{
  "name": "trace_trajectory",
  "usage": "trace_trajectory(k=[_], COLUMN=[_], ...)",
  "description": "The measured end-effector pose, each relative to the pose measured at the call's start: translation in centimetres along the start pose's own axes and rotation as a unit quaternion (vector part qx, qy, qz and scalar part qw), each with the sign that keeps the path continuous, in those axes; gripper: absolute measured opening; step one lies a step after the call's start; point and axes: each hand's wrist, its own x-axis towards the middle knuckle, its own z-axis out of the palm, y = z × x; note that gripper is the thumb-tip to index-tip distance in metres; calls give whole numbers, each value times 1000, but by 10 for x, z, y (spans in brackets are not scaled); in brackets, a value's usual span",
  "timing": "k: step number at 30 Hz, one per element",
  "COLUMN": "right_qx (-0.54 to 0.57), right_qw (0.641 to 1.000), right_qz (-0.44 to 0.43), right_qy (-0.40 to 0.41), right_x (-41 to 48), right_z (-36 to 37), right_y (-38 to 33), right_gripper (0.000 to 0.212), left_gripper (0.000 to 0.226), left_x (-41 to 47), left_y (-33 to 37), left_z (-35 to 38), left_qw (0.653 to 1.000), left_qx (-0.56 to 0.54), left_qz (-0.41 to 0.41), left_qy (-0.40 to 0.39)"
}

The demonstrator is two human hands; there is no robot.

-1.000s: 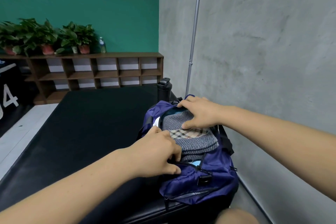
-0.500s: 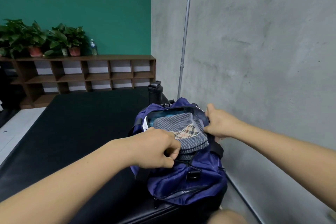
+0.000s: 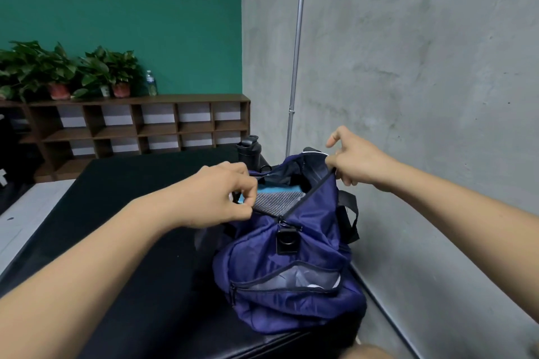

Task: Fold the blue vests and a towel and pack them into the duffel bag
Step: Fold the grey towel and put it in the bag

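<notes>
Our left hand (image 3: 215,195) pinches the near left rim of the bag (image 3: 309,245), fingers curled tight. Our right hand (image 3: 357,165) grips the far right rim, index finger stuck out. This one head view shows the bag at the right edge of the black table (image 3: 131,213), close to the grey wall, its mouth drawn into a narrow gap between the hands. Inside lies the grey towel (image 3: 277,204) on top, with a strip of teal cloth (image 3: 277,190) beyond it, likely a vest. A black bottle (image 3: 248,148) stands just behind the bag.

We judge the packing done and the closing ahead. The towel lies right at the zip line, so the slider may bite into it. A hard pull to the right could drag the bag off the table. The near pocket (image 3: 291,281) gapes, so things could slip out.
</notes>
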Motion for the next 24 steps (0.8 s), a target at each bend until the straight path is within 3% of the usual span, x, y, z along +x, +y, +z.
trace_trajectory(k=[3,7,13,20,24], right_qx=[45,79,143,177,182], right_qw=[999,994,983,959,954], right_qz=[-9,-36,-25,-10,1], right_qy=[-1,-69,-113,-221,-238], right_x=[-2,-11,-5,24,64], right_z=[3,23,48,100,124], right_y=[-9,-29,-74,-122,-119], right_gripper=[34,21,22,20,14], left_gripper=[7,9,8,15,20], left_x=[-7,-27,-55,-57,-63], left_y=[-8,-25,-76,-146,-174], left_z=[-5,-8,-25,-18,-5], left_qw=[1000,997,983,953,942], left_qx=[14,72,146,158,87], left_qz=[-10,-28,-111,-233,-274], left_qy=[22,9,29,108,171])
